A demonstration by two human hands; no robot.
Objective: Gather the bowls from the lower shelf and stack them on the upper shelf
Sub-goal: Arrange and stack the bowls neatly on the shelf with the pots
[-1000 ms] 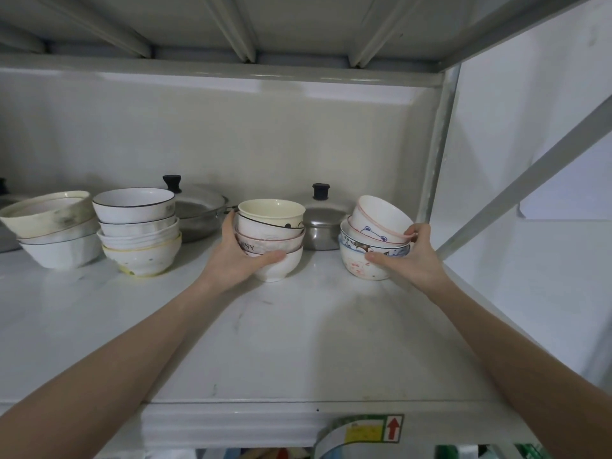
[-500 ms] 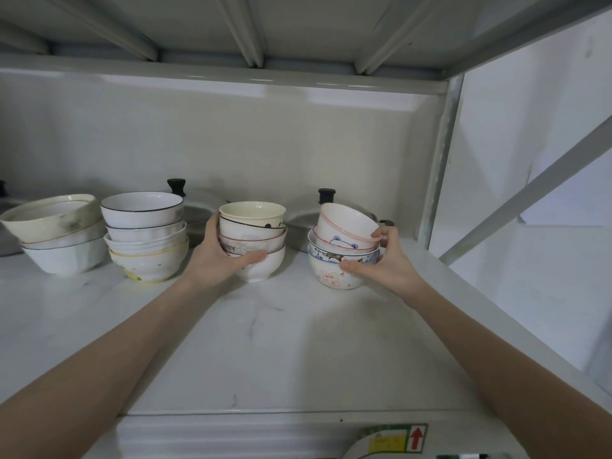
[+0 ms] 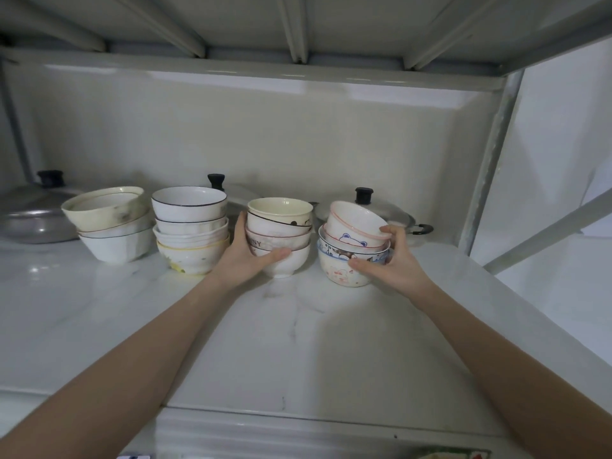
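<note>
Two bowl stacks gripped on shelf (image 3: 298, 342), left hand (image 3: 246, 260) fingers wrapped round cream-topped stack (image 3: 280, 236), right hand (image 3: 392, 260) fingers pinching tilted pink-rimmed stack (image 3: 354, 243), pots behind fingertips.

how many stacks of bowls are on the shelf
4: far-left stack, black-rimmed stack beside it, one in the left hand, one with a tilted top bowl in the right hand. Single bowls may hide behind.
</note>
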